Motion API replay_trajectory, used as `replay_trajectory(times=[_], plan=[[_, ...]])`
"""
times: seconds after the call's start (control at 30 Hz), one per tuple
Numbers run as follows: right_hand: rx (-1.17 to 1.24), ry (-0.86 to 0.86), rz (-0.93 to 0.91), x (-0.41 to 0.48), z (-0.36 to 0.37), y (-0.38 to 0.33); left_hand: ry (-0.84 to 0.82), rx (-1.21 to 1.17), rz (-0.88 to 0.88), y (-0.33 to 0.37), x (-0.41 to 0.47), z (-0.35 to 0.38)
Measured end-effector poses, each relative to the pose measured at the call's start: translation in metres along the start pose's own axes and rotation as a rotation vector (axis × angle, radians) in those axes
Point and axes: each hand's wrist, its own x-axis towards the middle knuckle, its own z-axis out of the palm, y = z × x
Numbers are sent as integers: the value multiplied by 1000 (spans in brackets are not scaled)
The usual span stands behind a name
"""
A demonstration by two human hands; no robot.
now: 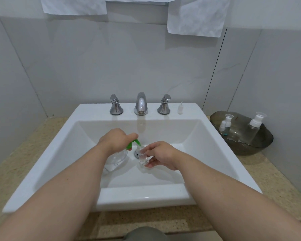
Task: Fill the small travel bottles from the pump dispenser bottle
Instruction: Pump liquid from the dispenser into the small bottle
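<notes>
- Over the white sink (94,110), the left hand (115,138) curls round the green pump top (133,143) of the clear pump dispenser bottle (117,158) — the bottle leans in the basin.
- The right hand (161,153) pinches a small travel bottle (142,154), its mouth right under the green spout.
- More small bottles (254,129) stand in a dark bowl (250,148) on the counter, off to the right.

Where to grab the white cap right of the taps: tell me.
Probably pinch the white cap by its wider lower body, coming from the front: it stands upright on the sink ledge, its tip is thin, and the tap handle crowds its left.
</notes>
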Motion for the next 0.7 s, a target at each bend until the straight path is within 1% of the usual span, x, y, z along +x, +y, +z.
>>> replay_trajectory(times=[0.43, 0.7], plan=[[-28, -3, 19, 1, -1, 1, -13, -27, 10, 0, 1, -1], [3, 7, 9, 0, 0, 0, 30, 12, 9, -2, -1, 0]])
